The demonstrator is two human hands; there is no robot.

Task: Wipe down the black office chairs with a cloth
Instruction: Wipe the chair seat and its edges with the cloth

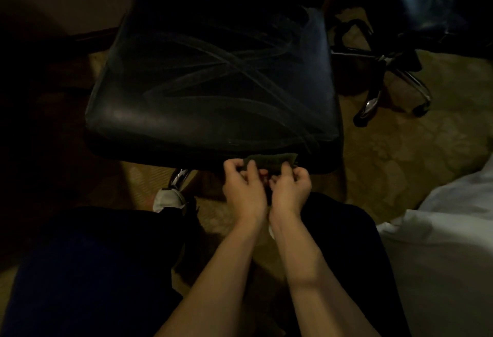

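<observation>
A black office chair [208, 91] fills the middle of the view, its leather seat streaked with pale wipe marks. Just below the seat's front edge, both hands hold a small dark green cloth [269, 163]. My left hand [244, 187] pinches the cloth's left side with curled fingers. My right hand [290, 187] grips its right side. The cloth lies against the seat's front rim. The chair's back is lost in darkness at the top.
A second black chair's chrome wheeled base [386, 83] stands at the right on patterned carpet [400, 155]. A chrome leg and white caster [170, 195] of the near chair show under the seat. White fabric [440, 243] lies at the lower right. My dark-clothed knees frame my arms.
</observation>
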